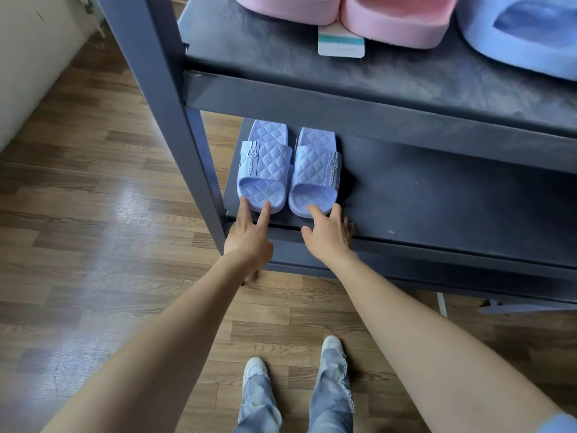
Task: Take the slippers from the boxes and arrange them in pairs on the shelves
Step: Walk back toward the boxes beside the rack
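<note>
Two lilac quilted slippers with rabbit badges stand side by side at the left end of the dark lower shelf (437, 195). My left hand (249, 235) touches the front rim of the left slipper (263, 167) with two straight fingers. Straight fingertips of my right hand (329, 232) press the front rim of the right slipper (315, 173). On the upper shelf (281, 60) sit a pink pair (393, 17) with a paper tag (341, 45) and one pale blue slipper (524, 35), all cut off by the frame's top.
A grey upright post (175, 98) of the rack stands just left of my left hand. Wood-look floor (93, 214) lies to the left and below. A pale wall or cabinet (34, 57) stands at the far left. My feet (332, 348) are on the floor before the rack.
</note>
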